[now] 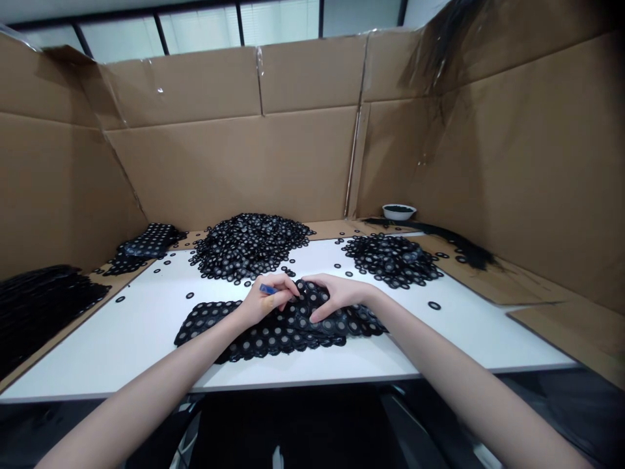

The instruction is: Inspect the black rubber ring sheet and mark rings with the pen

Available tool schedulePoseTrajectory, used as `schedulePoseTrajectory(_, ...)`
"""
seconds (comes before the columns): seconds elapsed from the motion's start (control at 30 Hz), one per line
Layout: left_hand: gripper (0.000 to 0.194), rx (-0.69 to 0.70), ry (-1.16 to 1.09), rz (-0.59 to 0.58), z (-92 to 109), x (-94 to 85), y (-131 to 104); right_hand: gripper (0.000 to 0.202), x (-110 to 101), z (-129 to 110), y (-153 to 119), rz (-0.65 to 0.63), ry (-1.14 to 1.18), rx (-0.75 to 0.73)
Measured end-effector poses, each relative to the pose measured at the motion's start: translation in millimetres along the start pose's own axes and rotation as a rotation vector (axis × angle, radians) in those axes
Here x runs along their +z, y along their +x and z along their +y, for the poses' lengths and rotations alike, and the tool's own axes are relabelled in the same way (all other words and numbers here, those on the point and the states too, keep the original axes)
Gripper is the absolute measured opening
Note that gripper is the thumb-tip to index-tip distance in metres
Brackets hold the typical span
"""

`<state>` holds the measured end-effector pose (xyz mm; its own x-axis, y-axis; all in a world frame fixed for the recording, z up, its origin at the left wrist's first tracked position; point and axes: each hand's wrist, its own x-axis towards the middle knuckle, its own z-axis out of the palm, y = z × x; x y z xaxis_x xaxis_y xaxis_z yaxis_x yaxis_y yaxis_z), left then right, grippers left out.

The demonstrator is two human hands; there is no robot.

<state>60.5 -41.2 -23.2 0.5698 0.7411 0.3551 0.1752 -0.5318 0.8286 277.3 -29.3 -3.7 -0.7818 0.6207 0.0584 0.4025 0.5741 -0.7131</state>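
My left hand is closed in a pinch around a slim tool with a blue handle; its tip is hidden among black rings. Under both hands lies a mat of joined black rings with pale round centres, spread over the front of the white board. My right hand grips a raised fold of this mat, thumb on the near side and fingers on the far side. The fingertips of the two hands are close together over the fold.
A large heap of loose black rings stands behind my hands, a smaller heap behind right. Finished-looking mats and a dark stack lie left. Black strands and a white bowl are right. Cardboard walls enclose the white board.
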Motion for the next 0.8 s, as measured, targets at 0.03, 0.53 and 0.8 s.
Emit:
schedulePoseTrajectory(0.03,0.013,-0.002,0.001,-0.001,-0.2,0.0,-0.1,0.059,0.0,0.1,0.1,-0.002,0.001,-0.001)
schedulePoseTrajectory(0.53,0.014,0.005,0.034,-0.008,0.4,-0.8,-0.1,0.055,-0.7,-3.2,-0.7,-0.012,-0.014,0.020)
schedulePoseTrajectory(0.8,0.015,0.017,0.053,-0.017,0.7,-1.0,-0.7,0.053,-0.8,-3.5,-0.9,-0.010,-0.012,0.007)
